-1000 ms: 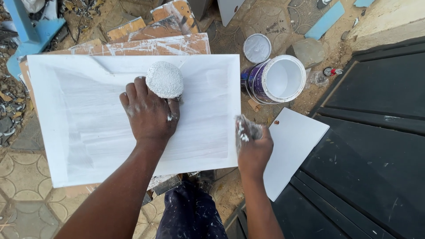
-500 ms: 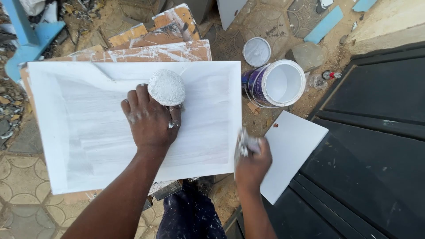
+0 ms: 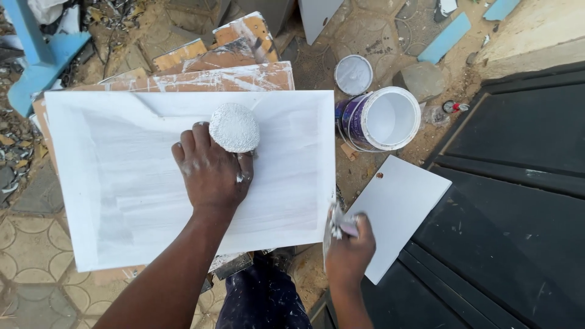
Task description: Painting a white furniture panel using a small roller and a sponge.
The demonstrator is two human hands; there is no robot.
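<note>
Head view: left hand clamps a paint-caked sponge near the white board's top edge, pressing to spread; right hand grips a scraper off the board's bottom-right corner, held ready.

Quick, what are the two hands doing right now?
Left hand: closed around a round white paint-covered pad, pressing it on the white board.
Right hand: closed on a paint-smeared scraper.
</note>
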